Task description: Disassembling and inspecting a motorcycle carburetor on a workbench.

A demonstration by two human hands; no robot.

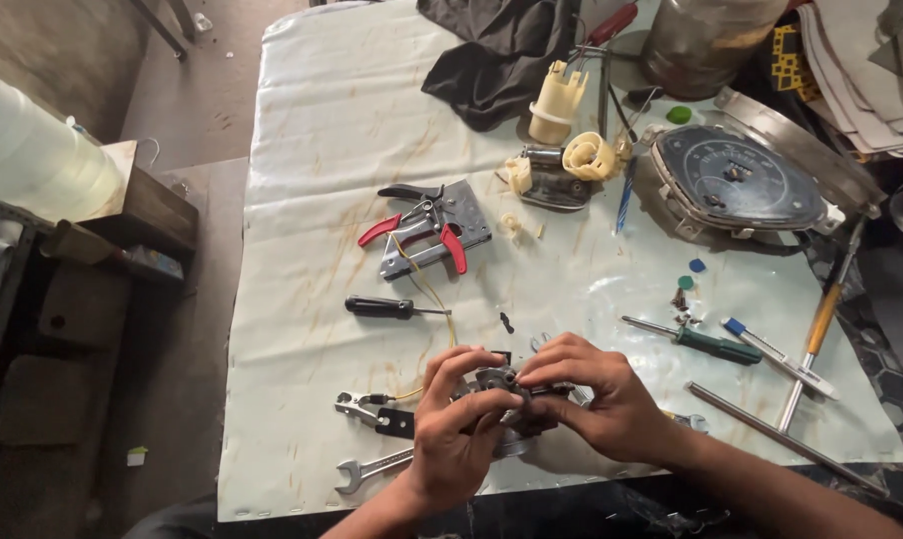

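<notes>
Both hands meet at the near middle of the tabletop point(311, 130), which is covered by a pale, rust-streaked plastic sheet. The left hand point(458, 431) cups a small dark grey metal mechanism point(498, 384) from below and the left, fingers curled tight around it, while the right hand point(593, 396) pinches its top from the right with thumb and fingertips closed; the part sits between the 2 palms, raised just above the sheet near the near edge. Just left of the left hand lie a silver open-ended spanner point(371, 469), close to the near edge, and a small chrome clamp with a black tab point(371, 410). A thin yellow wire point(433, 294) runs from the mechanism towards the far side, to red-handled pliers lying on a grey metal plate point(433, 235). A black-handled screwdriver point(383, 307) lies between that plate and the hands. To the right lie a green-handled screwdriver point(706, 342), a white and blue pen-shaped tool point(779, 357) and a long steel rod point(781, 437) that slants towards the near right corner. At the far right sits a round dark speedometer dial in a metal housing point(736, 182), with cream plastic parts point(571, 125) and a dark cloth point(496, 55) beyond. The left strip of sheet lies open up to its left edge, where the tabletop ends.
</notes>
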